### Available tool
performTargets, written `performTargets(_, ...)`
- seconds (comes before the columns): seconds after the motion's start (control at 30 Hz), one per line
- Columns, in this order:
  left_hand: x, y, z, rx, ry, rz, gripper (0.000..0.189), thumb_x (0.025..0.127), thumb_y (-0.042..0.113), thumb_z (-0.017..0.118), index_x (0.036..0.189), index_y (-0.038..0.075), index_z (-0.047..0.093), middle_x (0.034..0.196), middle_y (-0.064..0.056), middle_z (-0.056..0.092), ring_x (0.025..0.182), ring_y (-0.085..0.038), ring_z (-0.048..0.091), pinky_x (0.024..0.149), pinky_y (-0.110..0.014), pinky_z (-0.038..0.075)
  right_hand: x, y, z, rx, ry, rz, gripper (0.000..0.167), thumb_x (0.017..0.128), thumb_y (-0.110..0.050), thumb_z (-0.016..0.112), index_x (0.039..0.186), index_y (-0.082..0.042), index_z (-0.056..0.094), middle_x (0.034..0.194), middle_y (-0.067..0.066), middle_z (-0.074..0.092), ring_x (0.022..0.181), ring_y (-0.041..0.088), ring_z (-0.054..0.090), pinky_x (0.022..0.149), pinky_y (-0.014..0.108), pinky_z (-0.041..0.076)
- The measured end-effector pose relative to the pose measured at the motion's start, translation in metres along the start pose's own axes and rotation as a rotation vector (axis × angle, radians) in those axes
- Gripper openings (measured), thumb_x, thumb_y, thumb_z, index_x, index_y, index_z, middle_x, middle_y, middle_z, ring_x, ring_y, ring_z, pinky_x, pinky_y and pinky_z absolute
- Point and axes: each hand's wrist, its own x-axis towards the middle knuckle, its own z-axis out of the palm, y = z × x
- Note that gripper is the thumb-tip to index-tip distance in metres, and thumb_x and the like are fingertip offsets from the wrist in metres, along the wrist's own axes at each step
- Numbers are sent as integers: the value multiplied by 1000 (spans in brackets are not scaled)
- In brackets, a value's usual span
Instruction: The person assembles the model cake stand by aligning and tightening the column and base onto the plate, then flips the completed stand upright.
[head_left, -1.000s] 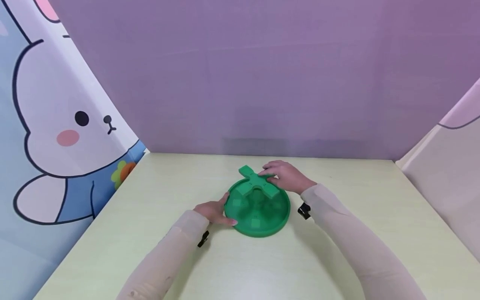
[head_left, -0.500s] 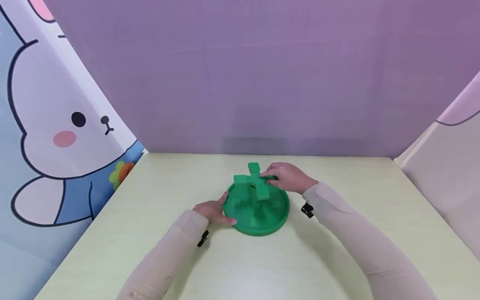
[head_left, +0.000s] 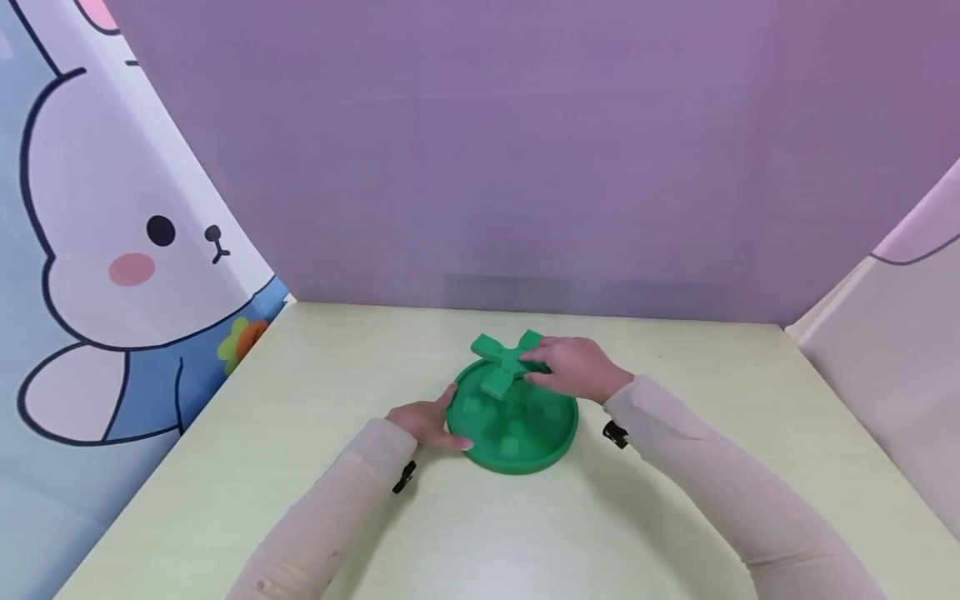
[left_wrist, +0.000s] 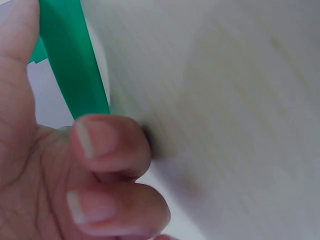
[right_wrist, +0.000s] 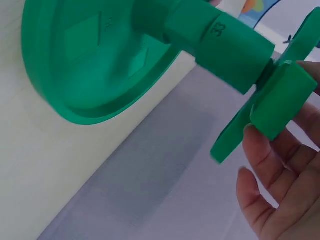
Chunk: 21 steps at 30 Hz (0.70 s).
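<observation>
Rotated since earlier, the green cross (head_left: pixel 510 362) sits pinched in the right hand (head_left: pixel 576 367) while the left hand (head_left: pixel 422 422) grips the round base (head_left: pixel 516 467), best held still.

Both sleeved forearms (head_left: pixel 330 508) angle forward and inward. The left hand (head_left: pixel 426 423) spreads its thumb from one extended finger, two others curled; the right hand (head_left: pixel 576 367), farther forward, grips with bent fingers.
</observation>
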Motion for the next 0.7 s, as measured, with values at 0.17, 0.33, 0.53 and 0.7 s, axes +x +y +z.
performTargets(0.17, 0, 0, 0, -2, -3, 2, 105, 83, 54, 68, 155, 10, 6, 137, -15, 51, 117, -28, 54, 93, -46, 43, 1, -1, -5, 25, 70, -21, 25, 91, -16, 62, 113, -8, 72, 105, 7, 67, 87, 20, 65, 62, 30, 52)
performTargets(0.33, 0, -1, 0, -2, -4, -11, 105, 82, 55, 68, 155, 10, 6, 136, -15, 52, 117, -29, 54, 93, -46, 43, 8, 10, -8, 67, 126, -75, 28, 86, 2, 66, 113, -5, 71, 117, 16, 63, 109, 31, 59, 86, 43, 50)
performTargets(0.53, 0, -1, 1, -1, -9, -13, 105, 83, 55, 67, 155, 11, 5, 138, -14, 51, 119, -29, 53, 94, -46, 43, 15, 20, -3, 134, 23, -84, 40, 87, 1, 67, 126, -6, 64, 132, 21, 55, 124, 37, 49, 98, 49, 42)
performTargets(0.7, 0, -1, 1, -2, -9, -18, 105, 83, 56, 67, 155, 11, 5, 139, -15, 50, 121, -30, 52, 95, -47, 42, 17, 21, 2, 138, 18, -121, 37, 87, 2, 66, 122, -10, 67, 128, 20, 58, 122, 37, 50, 100, 49, 40)
